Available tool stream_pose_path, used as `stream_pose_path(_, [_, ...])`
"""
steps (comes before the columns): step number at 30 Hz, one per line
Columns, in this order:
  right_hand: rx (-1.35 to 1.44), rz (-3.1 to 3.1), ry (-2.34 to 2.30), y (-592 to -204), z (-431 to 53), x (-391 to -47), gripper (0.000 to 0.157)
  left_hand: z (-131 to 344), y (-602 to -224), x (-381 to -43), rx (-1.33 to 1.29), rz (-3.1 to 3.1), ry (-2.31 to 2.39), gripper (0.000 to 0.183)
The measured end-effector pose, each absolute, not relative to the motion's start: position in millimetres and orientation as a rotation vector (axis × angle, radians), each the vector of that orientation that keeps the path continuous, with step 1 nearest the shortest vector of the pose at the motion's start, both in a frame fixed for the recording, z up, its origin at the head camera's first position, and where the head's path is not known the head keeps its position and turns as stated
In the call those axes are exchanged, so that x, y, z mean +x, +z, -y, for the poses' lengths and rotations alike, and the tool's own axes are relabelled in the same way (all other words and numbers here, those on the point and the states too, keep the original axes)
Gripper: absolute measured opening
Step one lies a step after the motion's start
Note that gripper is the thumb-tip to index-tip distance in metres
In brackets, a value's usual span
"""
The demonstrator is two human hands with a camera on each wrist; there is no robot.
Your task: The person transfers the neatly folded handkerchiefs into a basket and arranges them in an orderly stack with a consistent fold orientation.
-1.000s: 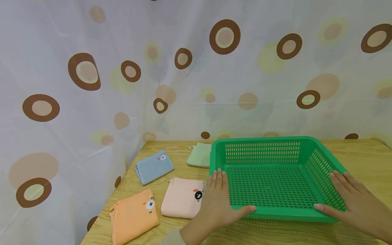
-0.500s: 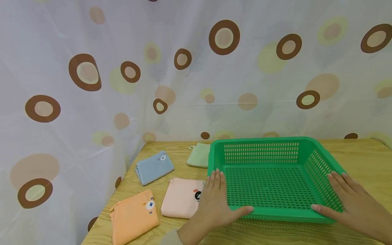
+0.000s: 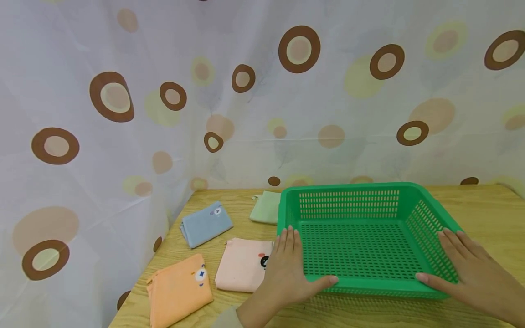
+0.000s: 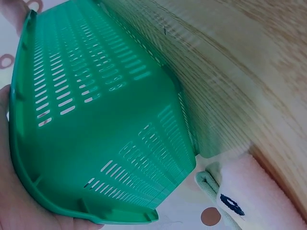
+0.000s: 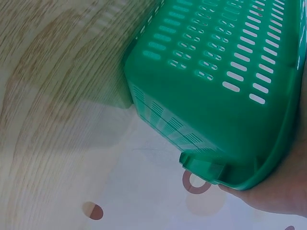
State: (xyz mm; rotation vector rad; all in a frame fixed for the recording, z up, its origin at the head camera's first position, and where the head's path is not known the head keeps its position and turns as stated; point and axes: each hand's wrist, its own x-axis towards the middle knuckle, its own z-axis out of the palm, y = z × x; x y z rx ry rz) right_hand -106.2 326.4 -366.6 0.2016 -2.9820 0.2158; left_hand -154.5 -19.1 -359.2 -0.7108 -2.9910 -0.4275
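Green basket [image 3: 377, 285]: It appears to rest upright on the bench [image 3: 488, 216], between your two hands. If you push harder with one palm than the other, it would likely swivel.
Left hand [image 3: 286, 273]: You lay straight fingers along the basket's left rim, thumb spread onto its front rim. Nothing is wrapped under that rim, so lifting this way could let it slip.
Right hand [image 3: 476, 269]: You mirror that at the basket's right rim, fingers straight, thumb out to the front. Too little inward pressure could drop this side first.
Pink cloth [image 3: 239, 269]: It lies just left of the basket, partly behind your wrist in the head view. A leftward slide would probably bunch it.
Green cloth [image 3: 264, 208]: It sits by the basket's far left corner, partly hidden; you cannot tell whether they touch. A careless shove could pin it.
Blue cloth [image 3: 208, 225] and orange cloth [image 3: 178, 291]: Both lie farther left of the basket, at less risk.
Curtain [image 3: 254, 109]: It hangs behind the basket; pushing too far could snag it.
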Motion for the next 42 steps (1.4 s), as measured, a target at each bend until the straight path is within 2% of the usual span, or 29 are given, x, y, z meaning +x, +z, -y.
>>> stream_pose_path(42, [0.203, 3.009, 0.236, -356.7, -320.3, -99.8, 0.098, 23.0, -355.3, -149.8, -0.715, 2.968, -0.42, 0.11])
